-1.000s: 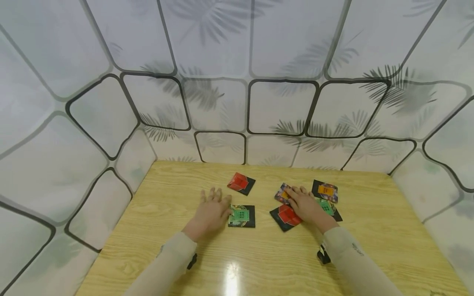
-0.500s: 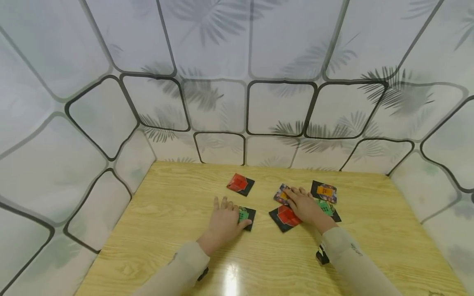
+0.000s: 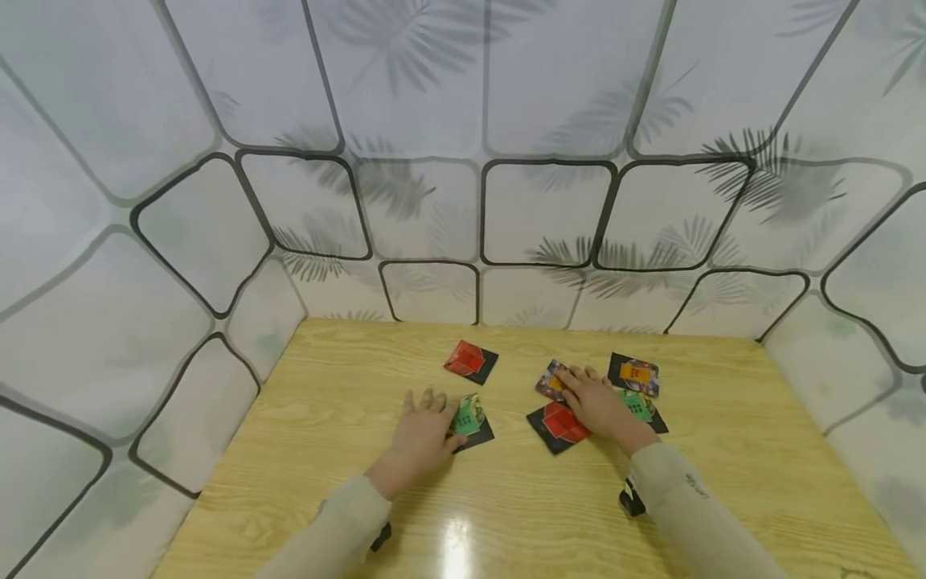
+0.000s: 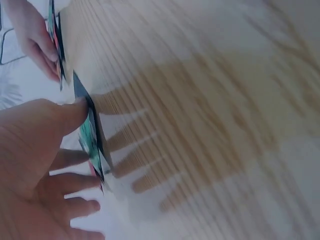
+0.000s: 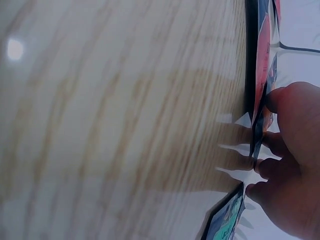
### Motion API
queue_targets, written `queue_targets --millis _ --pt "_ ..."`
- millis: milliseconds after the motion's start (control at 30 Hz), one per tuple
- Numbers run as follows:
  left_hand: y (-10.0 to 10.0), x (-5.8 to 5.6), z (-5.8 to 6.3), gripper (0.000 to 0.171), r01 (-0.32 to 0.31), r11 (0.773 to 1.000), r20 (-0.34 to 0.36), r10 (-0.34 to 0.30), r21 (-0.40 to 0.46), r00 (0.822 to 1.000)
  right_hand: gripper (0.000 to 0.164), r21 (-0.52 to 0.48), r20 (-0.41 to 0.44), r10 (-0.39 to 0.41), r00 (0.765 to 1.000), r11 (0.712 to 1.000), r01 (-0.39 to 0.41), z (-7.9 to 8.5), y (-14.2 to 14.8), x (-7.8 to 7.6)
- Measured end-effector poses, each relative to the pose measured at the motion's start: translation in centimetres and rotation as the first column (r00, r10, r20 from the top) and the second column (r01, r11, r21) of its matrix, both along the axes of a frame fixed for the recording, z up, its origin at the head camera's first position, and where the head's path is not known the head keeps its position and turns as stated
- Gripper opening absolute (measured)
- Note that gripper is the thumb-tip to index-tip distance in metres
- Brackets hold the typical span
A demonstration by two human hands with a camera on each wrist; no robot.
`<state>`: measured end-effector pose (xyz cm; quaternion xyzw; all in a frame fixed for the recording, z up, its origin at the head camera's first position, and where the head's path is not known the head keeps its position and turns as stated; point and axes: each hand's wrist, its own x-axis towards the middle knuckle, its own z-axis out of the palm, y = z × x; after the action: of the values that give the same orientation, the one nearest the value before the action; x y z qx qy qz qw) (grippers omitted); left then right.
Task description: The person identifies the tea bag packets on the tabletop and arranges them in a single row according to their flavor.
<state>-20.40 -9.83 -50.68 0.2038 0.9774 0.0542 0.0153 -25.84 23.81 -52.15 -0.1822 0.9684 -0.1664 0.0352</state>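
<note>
In the head view a green-and-black packet (image 3: 472,423) lies flat on the table, tilted. My left hand (image 3: 422,438) lies along its left side, and the left wrist view shows the thumb (image 4: 75,114) touching its dark corner, other fingers spread loosely. My right hand (image 3: 599,406) rests over a purple packet with an orange label (image 3: 551,381), fingertips on it. Directly below is a red-and-black packet (image 3: 559,426), partly under that hand. Beside the wrist lies another green-and-black packet (image 3: 640,408), partly hidden.
Farther back on the wooden table (image 3: 347,370) lies a red-and-black packet (image 3: 471,361). A black packet with an orange label (image 3: 634,374) sits at the right, against the second green one. Patterned white walls (image 3: 427,209) enclose the table's back and sides.
My left hand moved right over the green packet, then back a little left. That packet has turned from straight to tilted. My right hand has stayed in place.
</note>
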Motion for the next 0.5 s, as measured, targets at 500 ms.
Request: queue_targets --millis 500 --pt "-1.05 0.33 -0.67 0.066 0.059 0.995 0.096 -0.067 0.078 0.993 0.052 -0.002 0.013 -0.014 1.0 1.0 0.014 0.19 -0.27 0.13"
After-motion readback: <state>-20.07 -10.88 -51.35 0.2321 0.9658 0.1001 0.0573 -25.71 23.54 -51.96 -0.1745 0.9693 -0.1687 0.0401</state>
